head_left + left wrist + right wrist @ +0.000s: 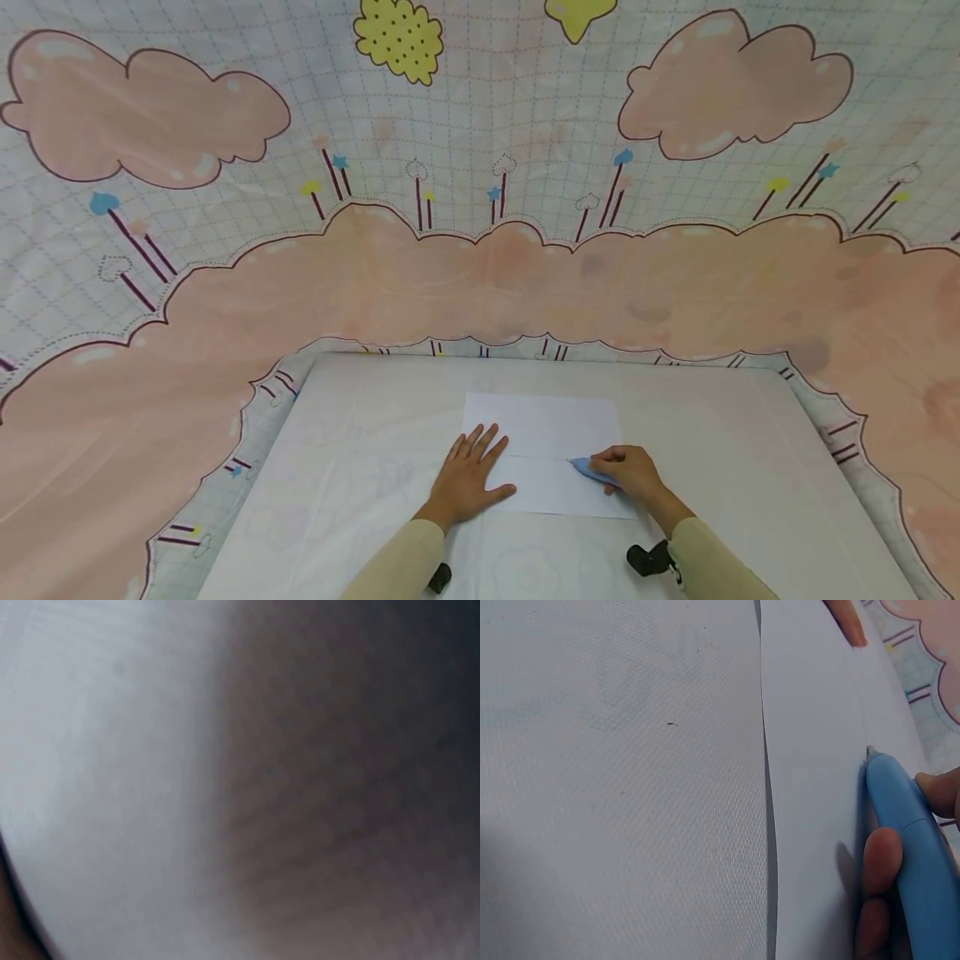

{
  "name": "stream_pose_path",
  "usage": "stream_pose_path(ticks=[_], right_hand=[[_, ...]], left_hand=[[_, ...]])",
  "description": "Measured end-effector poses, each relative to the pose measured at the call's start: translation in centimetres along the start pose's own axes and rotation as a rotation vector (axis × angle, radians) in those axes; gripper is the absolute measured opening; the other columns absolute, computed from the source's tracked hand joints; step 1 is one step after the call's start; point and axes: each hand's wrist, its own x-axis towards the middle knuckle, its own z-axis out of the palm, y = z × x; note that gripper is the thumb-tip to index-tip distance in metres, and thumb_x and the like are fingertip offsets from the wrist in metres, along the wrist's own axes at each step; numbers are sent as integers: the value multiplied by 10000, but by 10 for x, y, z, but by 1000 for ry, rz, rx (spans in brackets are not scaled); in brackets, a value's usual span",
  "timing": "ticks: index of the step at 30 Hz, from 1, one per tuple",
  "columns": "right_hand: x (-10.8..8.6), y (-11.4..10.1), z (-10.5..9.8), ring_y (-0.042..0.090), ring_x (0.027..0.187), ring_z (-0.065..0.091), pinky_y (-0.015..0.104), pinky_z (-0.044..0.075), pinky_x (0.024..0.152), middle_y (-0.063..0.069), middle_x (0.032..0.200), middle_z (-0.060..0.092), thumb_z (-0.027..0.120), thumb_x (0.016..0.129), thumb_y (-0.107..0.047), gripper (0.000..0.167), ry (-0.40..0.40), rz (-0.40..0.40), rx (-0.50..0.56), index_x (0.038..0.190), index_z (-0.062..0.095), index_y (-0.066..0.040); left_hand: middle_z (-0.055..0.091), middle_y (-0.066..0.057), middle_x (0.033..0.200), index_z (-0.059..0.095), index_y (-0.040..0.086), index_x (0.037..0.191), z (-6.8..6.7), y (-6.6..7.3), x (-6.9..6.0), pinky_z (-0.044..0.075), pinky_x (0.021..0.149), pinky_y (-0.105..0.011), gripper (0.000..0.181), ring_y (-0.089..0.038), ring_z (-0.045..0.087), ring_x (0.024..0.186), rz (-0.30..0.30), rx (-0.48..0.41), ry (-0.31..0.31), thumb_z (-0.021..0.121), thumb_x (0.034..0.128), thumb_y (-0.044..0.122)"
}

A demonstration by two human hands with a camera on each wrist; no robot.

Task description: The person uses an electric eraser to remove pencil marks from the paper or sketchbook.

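Note:
A white sheet of paper (555, 421) lies on the table, with a thin straight line running across its middle. My left hand (463, 482) rests flat on the sheet's left side, fingers spread. On the right, my right hand (633, 477) grips a thick light-blue pen-shaped tool (590, 470). In the right wrist view, this tool's small pale tip (871, 752) meets the line on the paper, and the fingers wrap its blue body. Left fingertips show at the top of that view. The left wrist view is too blurred and dark to make out the hand.
The white table (375, 433) extends around the sheet. A patterned cloth with pink clouds (735, 92) covers the wall and surrounds the table edges. Black wrist devices (649, 559) sit by both sleeves. One small dark speck (672, 724) marks the tabletop.

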Motion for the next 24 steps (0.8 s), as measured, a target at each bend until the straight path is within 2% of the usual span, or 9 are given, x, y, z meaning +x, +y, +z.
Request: stream_pose_path(ticks=[6, 13, 24], right_hand=[[-3, -2, -1, 159, 527, 598, 283, 461, 659, 28, 731, 669, 759, 853, -171, 196, -20, -13, 16, 962, 740, -10], [-5, -2, 0, 162, 537, 587, 288, 485, 617, 40, 761, 671, 767, 845, -146, 186, -46, -15, 48, 961, 735, -4], [-2, -4, 0, 164, 541, 593, 280, 452, 668, 36, 754, 663, 758, 851, -155, 171, -42, -13, 18, 953, 735, -18]], left_hand=[[169, -6, 1654, 286, 242, 1564, -3, 0, -1, 166, 1208, -519, 828, -255, 145, 1522, 6, -18, 2, 384, 911, 741], [174, -15, 1653, 285, 237, 1565, -3, 0, -3, 171, 1204, -526, 839, -261, 146, 1521, 5, -9, -6, 339, 912, 760], [161, -11, 1656, 287, 237, 1565, -6, 0, -2, 162, 1209, -518, 829, -259, 137, 1523, 3, -19, -29, 385, 913, 739]])
